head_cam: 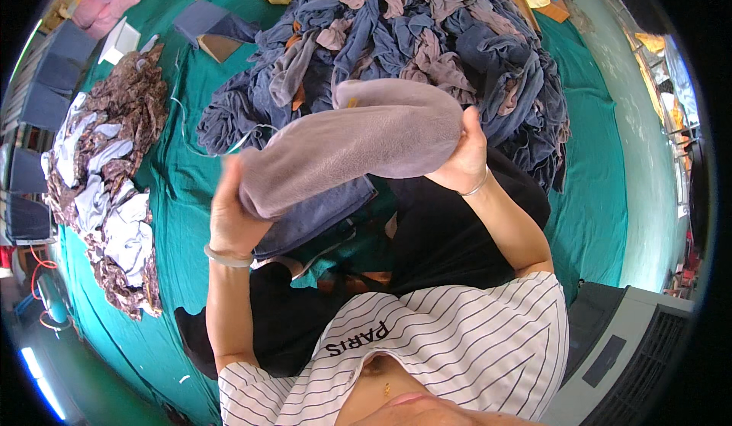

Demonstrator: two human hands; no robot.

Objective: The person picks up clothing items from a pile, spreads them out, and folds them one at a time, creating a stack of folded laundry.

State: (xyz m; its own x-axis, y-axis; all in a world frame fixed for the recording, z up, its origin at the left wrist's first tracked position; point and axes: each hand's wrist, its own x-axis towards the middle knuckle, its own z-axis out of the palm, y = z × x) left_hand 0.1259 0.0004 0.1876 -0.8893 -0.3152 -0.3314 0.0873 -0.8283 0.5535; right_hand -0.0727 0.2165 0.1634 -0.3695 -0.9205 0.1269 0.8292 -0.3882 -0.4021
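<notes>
Both hands hold a grey-mauve piece of plush fabric point(354, 140), looped over and stretched between them at chest height. My left hand point(231, 214) grips its lower left end, the thumb on the outer side. At the upper right end, my right hand point(466, 151) has hold of the cloth with the thumb up. Below the held piece, a folded blue-grey cloth point(320, 217) lies across my lap, partly hidden. Just beyond my hands rises a large heap of blue and mauve fabric pieces point(366, 43).
A green sheet point(189, 197) covers the floor. To the left lies a pile of brown patterned and white cloth point(108, 197). Farther off are a cloth-draped box point(214, 29) and a white container point(120, 40). A grey appliance point(623, 346) with a grille stands at the lower right.
</notes>
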